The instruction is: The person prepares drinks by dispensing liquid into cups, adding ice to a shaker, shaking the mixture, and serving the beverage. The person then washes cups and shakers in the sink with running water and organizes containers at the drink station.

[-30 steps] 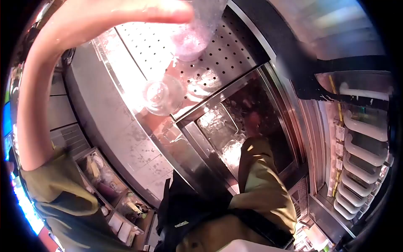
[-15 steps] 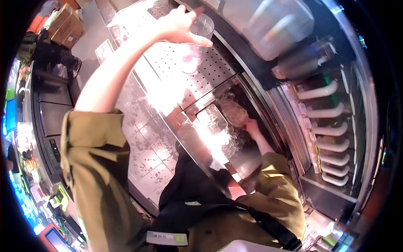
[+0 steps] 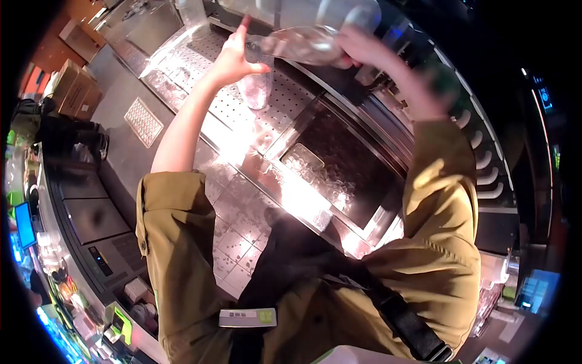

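A tall clear cup [image 3: 255, 91] with something pink inside stands on the perforated metal drainboard [image 3: 200, 60]. My left hand [image 3: 233, 59] is around its upper part, thumb on the near side and fingers on the far side. My right hand [image 3: 359, 47] grips the end of a clear scoop [image 3: 303, 45], whose contents look like ice, blurred. The scoop lies nearly level, its far end at the cup's mouth. Below them, loose ice and a clear rectangular container [image 3: 303, 156] sit in the open metal ice well [image 3: 357, 164].
Behind the drainboard is a large translucent container [image 3: 345, 13]. White curved handles [image 3: 490, 191] line the right side. Wet floor tiles [image 3: 236, 242] show below the counter. Cardboard boxes [image 3: 76, 91] stand at the upper left, and a cabinet [image 3: 97, 218] is at the left.
My right hand has risen from the ice well with the scoop and come over to the cup. My left hand stays at the cup. The view has shifted, and more floor shows at the left.
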Available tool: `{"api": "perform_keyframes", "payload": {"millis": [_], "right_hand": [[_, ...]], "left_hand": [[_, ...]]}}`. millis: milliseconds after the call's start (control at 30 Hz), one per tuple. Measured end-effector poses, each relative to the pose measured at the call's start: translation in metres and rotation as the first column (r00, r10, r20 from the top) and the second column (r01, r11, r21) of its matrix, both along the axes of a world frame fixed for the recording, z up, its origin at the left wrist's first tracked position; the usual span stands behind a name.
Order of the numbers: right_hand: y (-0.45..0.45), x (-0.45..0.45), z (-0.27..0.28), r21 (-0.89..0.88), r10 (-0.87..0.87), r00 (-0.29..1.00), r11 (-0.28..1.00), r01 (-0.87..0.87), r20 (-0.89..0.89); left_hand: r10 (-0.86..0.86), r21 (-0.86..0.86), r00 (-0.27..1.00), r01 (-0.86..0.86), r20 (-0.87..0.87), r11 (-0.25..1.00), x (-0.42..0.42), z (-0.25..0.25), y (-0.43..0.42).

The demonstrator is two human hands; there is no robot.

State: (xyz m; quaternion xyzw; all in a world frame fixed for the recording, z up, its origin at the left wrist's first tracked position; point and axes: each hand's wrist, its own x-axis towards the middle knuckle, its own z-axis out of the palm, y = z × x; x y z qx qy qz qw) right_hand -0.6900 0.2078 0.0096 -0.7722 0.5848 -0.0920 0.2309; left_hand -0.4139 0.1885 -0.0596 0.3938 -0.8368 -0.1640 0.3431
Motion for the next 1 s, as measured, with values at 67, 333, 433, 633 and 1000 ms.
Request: {"api": "perform_keyframes", "payload": {"millis": [67, 333, 433, 633, 1000], "right_hand": [[-0.031, 0.029, 0.006, -0.278, -0.015, 0.957, 0.958, -0.069, -0.291], [0.106, 0.016, 0.031, -0.536, -0.369, 0.858, 0.834, 0.135, -0.358], [0.170, -0.032, -0.064, 0.000, -0.406, 0.765, 0.883, 0.469, -0.501], [0.208, -0.068, -0.349, 0.360, -0.211, 0.775, 0.793, 0.492, -0.595], [0.226, -0.059, -0.443, 0.532, -0.286, 0.879, 0.710, 0.462, -0.383]], "left_hand": [[-0.008, -0.066, 0.999, 0.005, -0.039, 0.998, -0.001, -0.001, 0.000], [0.034, 0.049, 0.999, -0.035, 0.025, 0.998, 0.003, 0.001, -0.002], [-0.016, -0.051, 1.000, 0.016, -0.003, 0.999, 0.004, -0.007, -0.006], [-0.051, -0.096, 0.997, 0.058, 0.065, 0.994, 0.006, -0.006, -0.007], [0.346, -0.255, 0.646, -0.234, 0.680, 0.938, 0.009, 0.028, 0.016]]}}
